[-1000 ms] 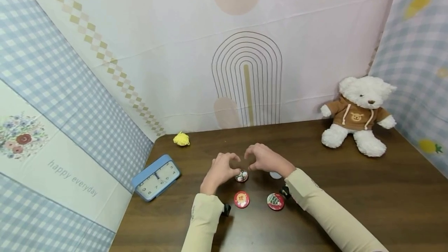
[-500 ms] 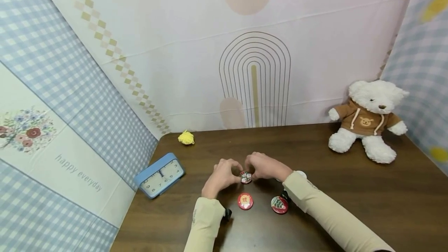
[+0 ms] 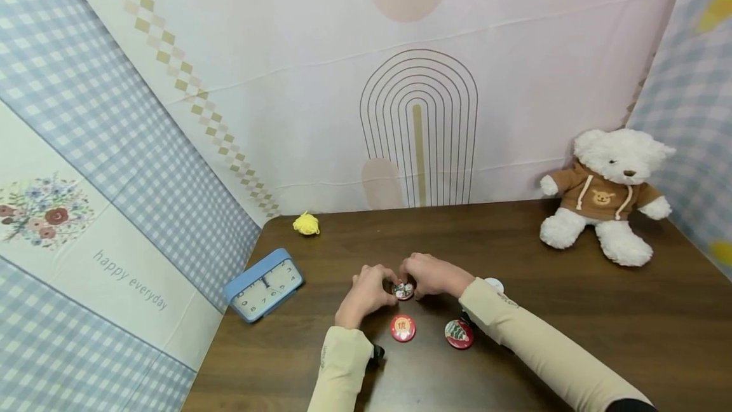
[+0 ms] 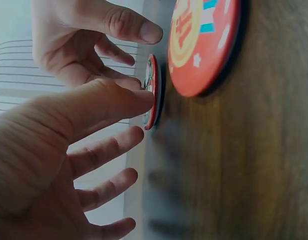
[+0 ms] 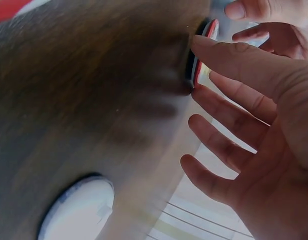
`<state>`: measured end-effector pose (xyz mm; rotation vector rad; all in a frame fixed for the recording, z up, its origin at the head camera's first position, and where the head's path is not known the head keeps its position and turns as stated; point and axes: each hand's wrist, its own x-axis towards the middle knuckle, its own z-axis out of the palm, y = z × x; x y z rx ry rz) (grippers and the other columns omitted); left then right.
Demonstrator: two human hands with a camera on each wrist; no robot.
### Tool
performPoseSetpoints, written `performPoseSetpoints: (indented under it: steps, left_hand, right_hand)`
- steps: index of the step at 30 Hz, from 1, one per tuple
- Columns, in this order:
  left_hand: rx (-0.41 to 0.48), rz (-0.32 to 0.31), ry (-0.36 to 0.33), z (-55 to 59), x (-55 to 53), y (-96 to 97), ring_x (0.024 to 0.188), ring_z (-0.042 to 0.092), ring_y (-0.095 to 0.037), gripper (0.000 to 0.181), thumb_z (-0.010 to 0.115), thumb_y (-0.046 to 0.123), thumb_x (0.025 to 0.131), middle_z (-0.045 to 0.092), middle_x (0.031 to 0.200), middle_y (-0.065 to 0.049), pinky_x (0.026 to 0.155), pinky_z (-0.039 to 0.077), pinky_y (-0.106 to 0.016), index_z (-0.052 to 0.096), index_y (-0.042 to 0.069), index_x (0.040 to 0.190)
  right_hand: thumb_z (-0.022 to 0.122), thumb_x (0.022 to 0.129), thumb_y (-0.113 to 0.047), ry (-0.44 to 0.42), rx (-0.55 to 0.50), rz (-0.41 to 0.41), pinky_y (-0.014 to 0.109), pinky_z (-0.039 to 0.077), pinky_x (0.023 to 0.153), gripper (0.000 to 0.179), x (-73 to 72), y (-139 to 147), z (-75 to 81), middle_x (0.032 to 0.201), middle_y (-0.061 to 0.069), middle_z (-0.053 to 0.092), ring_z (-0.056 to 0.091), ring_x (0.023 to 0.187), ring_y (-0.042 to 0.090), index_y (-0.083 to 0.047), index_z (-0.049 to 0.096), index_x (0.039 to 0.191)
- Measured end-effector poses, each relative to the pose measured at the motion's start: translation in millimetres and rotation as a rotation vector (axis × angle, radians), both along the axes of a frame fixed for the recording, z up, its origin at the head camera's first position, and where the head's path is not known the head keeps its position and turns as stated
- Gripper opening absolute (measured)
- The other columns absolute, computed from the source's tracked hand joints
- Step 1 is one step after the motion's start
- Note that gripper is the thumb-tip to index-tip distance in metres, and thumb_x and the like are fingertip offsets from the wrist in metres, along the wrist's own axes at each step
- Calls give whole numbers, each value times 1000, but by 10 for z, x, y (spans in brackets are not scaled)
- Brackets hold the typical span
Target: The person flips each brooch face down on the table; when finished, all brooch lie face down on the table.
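Fingers of the left hand (image 3: 368, 294) and the right hand (image 3: 436, 274) are curling round one small red-rimmed pin badge (image 3: 403, 291), gripping it at its edges from opposite sides. It is lying between the two hands, near the middle of the dark wooden table (image 3: 431, 380); whether it is resting flat or sitting slightly raised, I cannot tell. In the left wrist view, the left thumb is touching the badge while the lower two fingers are extending clear of it. In the right wrist view, the right thumb is overlapping the rim, and the lower two fingers are likewise pointing out apart from it.

Nearer the person, a red badge with a gold circle (image 3: 403, 328) is lying face up, and to its right a Christmas-tree badge (image 3: 459, 334) is lying near the right sleeve (image 3: 543, 348). A white disc (image 3: 495, 284) is showing partly behind that sleeve. Off to the left, a blue clock (image 3: 265, 285) is standing; farther back, a yellow yarn ball (image 3: 306, 224) is resting. At far right, a white teddy bear in a brown hoodie (image 3: 603, 199) is sitting.
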<state>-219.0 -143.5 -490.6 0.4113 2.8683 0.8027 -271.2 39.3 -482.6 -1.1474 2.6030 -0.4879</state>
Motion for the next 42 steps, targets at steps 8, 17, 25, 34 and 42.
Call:
performPoseSetpoints:
  steps: [8,17,25,34,42]
  left_hand:
    - [4,16,-9,-25,40,6,108,52,-32,24,87,8,75,69,107,-3,89,35,-53,77,14,97]
    - [17,22,-12,-75,27,21,106,53,-31,22,87,8,76,69,98,2,90,36,-54,76,15,95]
    - [18,11,31,-52,11,9,103,54,-30,15,83,7,79,70,94,3,87,36,-52,75,16,89]
    - [53,22,98,5,-37,-12,90,60,-25,12,79,7,83,68,82,5,81,36,-49,74,18,83]
    - [73,60,147,28,-68,15,78,60,-16,6,79,11,85,67,74,10,78,36,-46,76,16,85]
  right_hand:
    - [89,69,-2,24,8,22,38,50,80,27,13,-17,3,91,-2,63,57,91,19,-12,73,89]
    - [88,69,-4,49,-3,61,33,50,72,22,39,-8,-14,86,-3,60,56,81,15,-10,72,84]
    - [81,77,-4,-6,-73,71,27,47,62,12,15,62,12,76,-5,60,51,67,9,-10,71,79]
    - [73,86,-2,-67,-137,60,27,49,64,11,-14,133,42,75,-10,62,53,66,6,-12,72,82]
    - [69,88,-1,-43,-217,67,27,48,63,10,-28,160,49,75,-8,62,52,66,7,-10,73,85]
